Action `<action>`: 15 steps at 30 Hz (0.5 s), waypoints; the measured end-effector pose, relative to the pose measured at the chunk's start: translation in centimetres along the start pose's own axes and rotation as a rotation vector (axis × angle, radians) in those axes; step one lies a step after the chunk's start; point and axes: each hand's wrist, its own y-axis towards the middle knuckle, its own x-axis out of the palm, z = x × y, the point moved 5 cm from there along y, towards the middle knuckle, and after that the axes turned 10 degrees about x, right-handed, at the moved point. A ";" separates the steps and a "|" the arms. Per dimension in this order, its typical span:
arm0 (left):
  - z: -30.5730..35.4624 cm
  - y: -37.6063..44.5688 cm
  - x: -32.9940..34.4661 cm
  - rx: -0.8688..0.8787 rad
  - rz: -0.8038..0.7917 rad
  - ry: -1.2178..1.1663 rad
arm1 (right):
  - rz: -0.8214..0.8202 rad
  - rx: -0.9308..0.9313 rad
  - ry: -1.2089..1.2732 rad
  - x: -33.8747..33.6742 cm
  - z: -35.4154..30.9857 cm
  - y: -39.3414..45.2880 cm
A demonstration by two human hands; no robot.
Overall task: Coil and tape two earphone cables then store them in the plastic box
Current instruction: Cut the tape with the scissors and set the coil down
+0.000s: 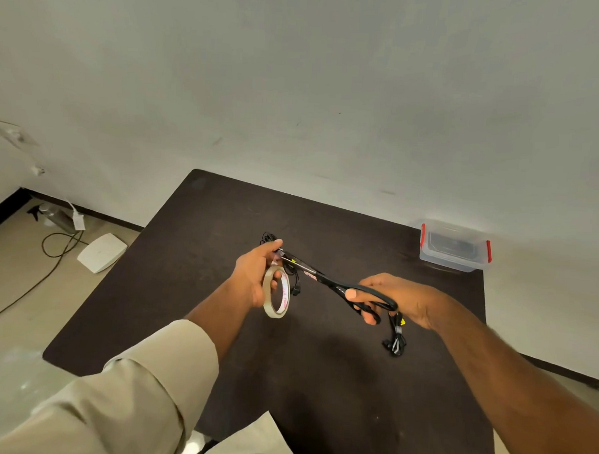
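Between your fingertips, the left hand pinches a pulled tab of tape together with a coiled earphone cable, the tape roll hanging over its lower fingers. Your right hand has fingers through the loops of the black scissors, blades reaching to that tab, while a second earphone bundle dangles from it. You look to be at the tape-cutting step for one coil. Next, snip cleanly clear of the cable. Far right on the dark table, the plastic box waits against the wall.
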 end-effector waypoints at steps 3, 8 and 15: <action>-0.1 0.2 0.0 0.013 0.047 0.002 | 0.019 -0.002 -0.036 -0.1 -0.7 0.1; 0.0 0.3 -0.1 0.032 0.128 -0.017 | 0.024 0.016 -0.078 -0.7 -0.8 0.3; -0.2 -0.1 0.8 0.018 0.115 -0.088 | 0.090 0.043 -0.067 -0.8 -0.5 0.9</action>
